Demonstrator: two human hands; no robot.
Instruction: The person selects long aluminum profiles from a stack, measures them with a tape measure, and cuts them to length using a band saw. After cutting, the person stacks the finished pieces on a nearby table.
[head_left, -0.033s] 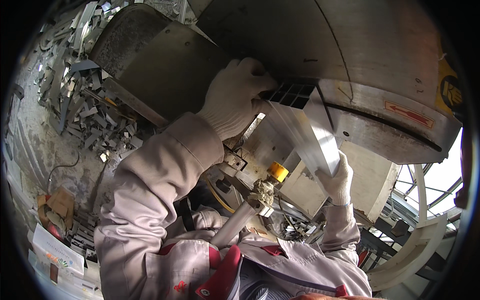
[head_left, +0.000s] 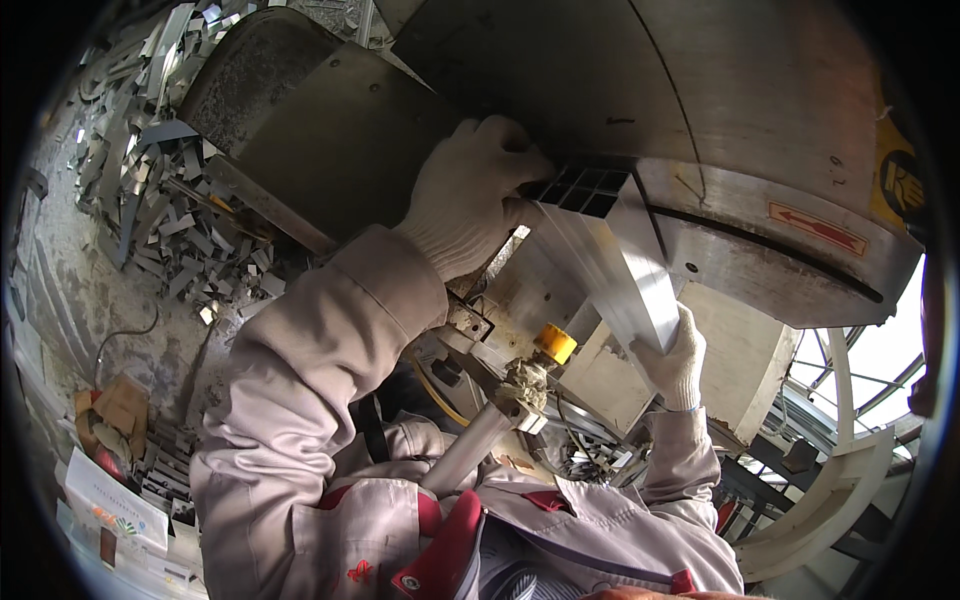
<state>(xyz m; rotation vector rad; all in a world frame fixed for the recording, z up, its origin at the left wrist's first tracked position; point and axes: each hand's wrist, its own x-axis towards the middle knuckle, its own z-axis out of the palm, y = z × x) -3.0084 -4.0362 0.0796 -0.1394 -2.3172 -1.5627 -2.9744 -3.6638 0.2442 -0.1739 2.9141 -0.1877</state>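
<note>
A bundle of long silver metal profiles (head_left: 600,265) slants from the machine's face toward me. Its far end shows several dark, square hollow openings. My left hand (head_left: 470,190), in a white knitted glove, is closed at the left edge of that end, with thumb and fingers pinching it. Lower down, my right hand (head_left: 678,365), gloved too, is wrapped around the right side of the near end. Part of its fingers is hidden behind the metal.
A large steel machine housing (head_left: 740,90) fills the top right, with a slot and a red arrow label (head_left: 818,228). Metal offcuts (head_left: 190,240) lie heaped at left beside a dark plate (head_left: 330,140). A yellow-capped part (head_left: 555,343) stands near my chest.
</note>
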